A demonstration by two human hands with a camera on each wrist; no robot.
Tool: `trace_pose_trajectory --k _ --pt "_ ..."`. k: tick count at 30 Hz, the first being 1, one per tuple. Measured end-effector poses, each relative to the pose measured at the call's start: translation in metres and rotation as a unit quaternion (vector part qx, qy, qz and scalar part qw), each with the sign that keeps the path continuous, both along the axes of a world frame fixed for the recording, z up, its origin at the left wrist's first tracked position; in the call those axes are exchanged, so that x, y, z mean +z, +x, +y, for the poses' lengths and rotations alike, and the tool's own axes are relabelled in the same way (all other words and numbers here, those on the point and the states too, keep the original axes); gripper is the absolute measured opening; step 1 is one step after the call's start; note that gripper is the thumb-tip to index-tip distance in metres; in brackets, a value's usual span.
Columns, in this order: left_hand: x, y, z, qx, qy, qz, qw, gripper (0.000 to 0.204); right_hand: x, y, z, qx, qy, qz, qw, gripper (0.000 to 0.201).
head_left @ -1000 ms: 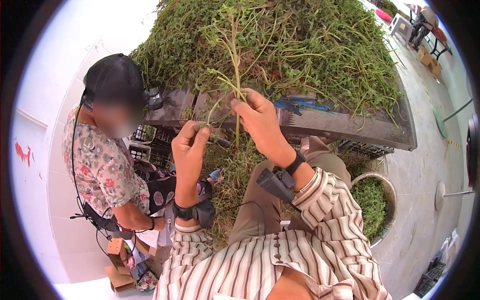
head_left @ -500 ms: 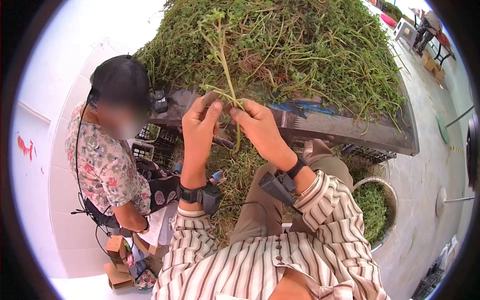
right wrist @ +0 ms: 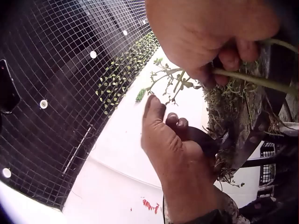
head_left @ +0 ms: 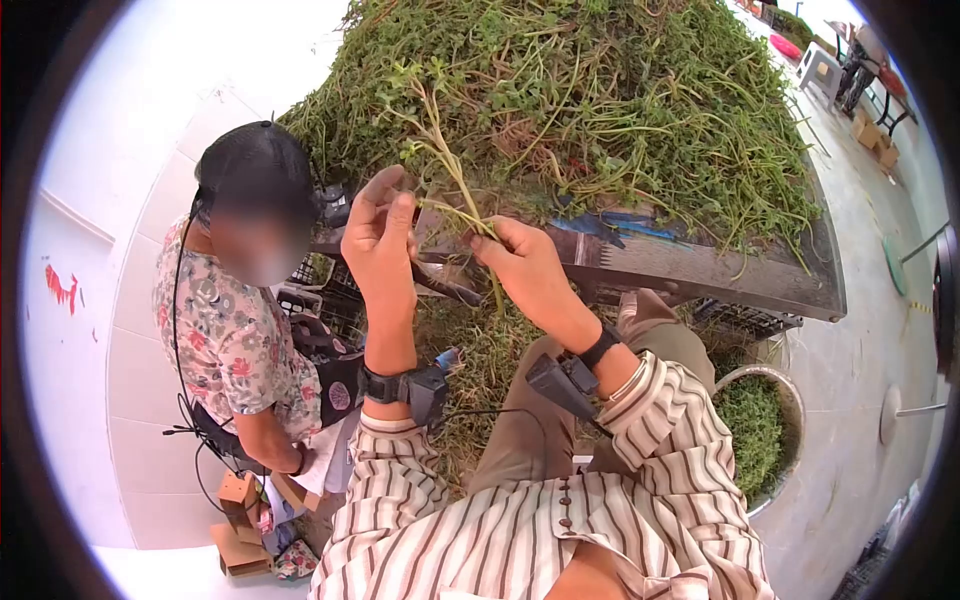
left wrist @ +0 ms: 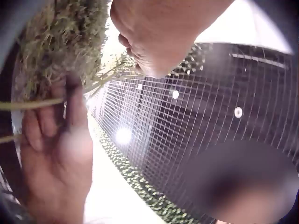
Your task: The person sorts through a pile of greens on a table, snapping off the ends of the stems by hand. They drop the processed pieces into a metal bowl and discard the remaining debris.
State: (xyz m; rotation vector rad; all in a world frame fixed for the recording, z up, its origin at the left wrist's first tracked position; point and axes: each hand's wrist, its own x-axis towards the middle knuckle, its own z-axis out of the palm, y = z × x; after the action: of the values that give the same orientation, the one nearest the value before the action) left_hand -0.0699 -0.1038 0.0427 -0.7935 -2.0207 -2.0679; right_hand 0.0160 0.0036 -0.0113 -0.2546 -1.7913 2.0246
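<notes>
My right hand (head_left: 530,272) grips a pale green, leafy plant stem (head_left: 450,170), which leans up and left in front of the heap (head_left: 590,95). In the right wrist view, the stem (right wrist: 254,80) comes out from under the curled fingers. My left hand (head_left: 385,250) is raised just left of the stem, thumb and forefinger apart. A thin side shoot (right wrist: 180,74) reaches toward that thumb in the right wrist view. The left wrist view shows my right hand (left wrist: 58,163) blurred beside the stem (left wrist: 32,105). Below and right of the left palm, a dark curved piece (head_left: 455,288) sticks out.
The heap of cut greens covers the dark table (head_left: 720,270), and blue strips (head_left: 620,226) lie at its near edge. Another person (head_left: 245,330) sits close on my left. A round tub of greens (head_left: 797,400) stands right of my legs; loose stems litter the floor (head_left: 490,390) between.
My left hand has let go of a thin shoot, risen to the stem beside my right hand, then drawn back left. The stem tilts further left, still in my right hand.
</notes>
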Motion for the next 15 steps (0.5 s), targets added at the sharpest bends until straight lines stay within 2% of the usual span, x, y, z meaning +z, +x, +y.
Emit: trace_pose_trajectory --k 1,2,3,5,7,10,15 --pt "0.002 -0.001 0.000 0.051 -0.032 0.074 0.995 0.020 0.000 0.000 0.000 -0.009 0.023 0.001 1.000 0.020" --pt "0.005 -0.003 -0.005 0.085 -0.120 0.190 0.971 0.020 0.001 0.000 0.000 -0.008 0.023 0.004 1.000 0.020" --pt "0.007 -0.002 -0.005 0.087 -0.120 0.193 0.970 0.020 0.001 0.000 0.000 -0.011 0.033 0.003 0.999 0.021" --pt "0.019 0.003 -0.001 0.064 -0.200 0.366 0.907 0.022 0.003 -0.001 -0.001 -0.011 0.042 0.006 0.999 0.021" --pt "0.026 0.001 0.002 0.065 -0.221 0.327 0.916 0.024 0.004 0.000 -0.001 -0.015 0.072 -0.009 0.997 0.022" --pt "0.028 -0.012 0.005 0.130 -0.312 0.336 0.879 0.022 0.003 0.000 0.002 -0.017 0.083 -0.012 0.996 0.023" --pt "0.024 -0.020 0.002 0.142 -0.336 0.330 0.871 0.016 0.007 0.001 0.005 -0.019 0.067 -0.007 0.998 0.022"
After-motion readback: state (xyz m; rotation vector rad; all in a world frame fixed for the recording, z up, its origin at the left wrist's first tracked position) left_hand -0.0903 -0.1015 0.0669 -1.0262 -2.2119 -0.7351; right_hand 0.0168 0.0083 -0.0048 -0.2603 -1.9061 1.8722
